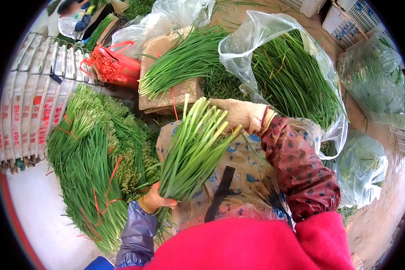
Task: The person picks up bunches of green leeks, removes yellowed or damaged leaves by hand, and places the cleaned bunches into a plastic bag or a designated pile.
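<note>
My left hand [159,198] is closed around the leafy lower part of a loose bunch of garlic chives [197,152]. The pale stem ends of this bunch point up and away from me, above my lap. In a cream knit glove, my right hand [238,113] lies beside and partly behind those ends. Its fingers are hidden, so I cannot tell whether they grip anything. Just beyond, more loose chives [185,60] lie across a worn, light-brown block [162,44]. A patterned apron [249,179] covers my lap.
Tied chive bundles [91,162] with red ties pile up at left. Red ties fill a red bag [121,67]. A clear plastic bag [243,44] holds chives at right; another filled bag [374,81] stands beyond. Plastic crates [346,28] stand far right. Another person [74,22] sits far left.
</note>
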The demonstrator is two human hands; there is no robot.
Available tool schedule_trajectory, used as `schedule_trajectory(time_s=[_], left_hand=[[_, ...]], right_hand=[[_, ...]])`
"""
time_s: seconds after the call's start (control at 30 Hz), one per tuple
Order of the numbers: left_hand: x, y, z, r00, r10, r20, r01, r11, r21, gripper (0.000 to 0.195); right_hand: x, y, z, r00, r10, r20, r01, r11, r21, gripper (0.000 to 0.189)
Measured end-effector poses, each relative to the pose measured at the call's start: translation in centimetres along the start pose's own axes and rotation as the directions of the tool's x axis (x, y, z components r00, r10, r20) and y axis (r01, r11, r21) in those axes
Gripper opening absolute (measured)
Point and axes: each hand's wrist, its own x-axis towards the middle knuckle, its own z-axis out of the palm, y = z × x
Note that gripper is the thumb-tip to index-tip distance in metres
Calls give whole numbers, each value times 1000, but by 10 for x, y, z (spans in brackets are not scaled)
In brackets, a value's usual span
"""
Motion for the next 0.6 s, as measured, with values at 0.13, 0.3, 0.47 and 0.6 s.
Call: schedule_trajectory(time_s=[0.13,0.3,0.47,0.6], left_hand=[[3,3,0,999,14,29,-16,998,56,80],[6,13,13,1000,-3,-25,3,1000,21,70],[13,10,13,1000,6,-17,-6,999,35,69],[7,8,18,997,76,-15,-76,997,-29,70]], right_hand=[[1,5,14,984,-50,-172,40,997,-65,61],[-10,-5,25,900,111,-421,-27,980,199,58],[-15,3,25,714,264,-648,160,840,518,52],[-27,9,-10,429,157,-890,258,923,287,26]])
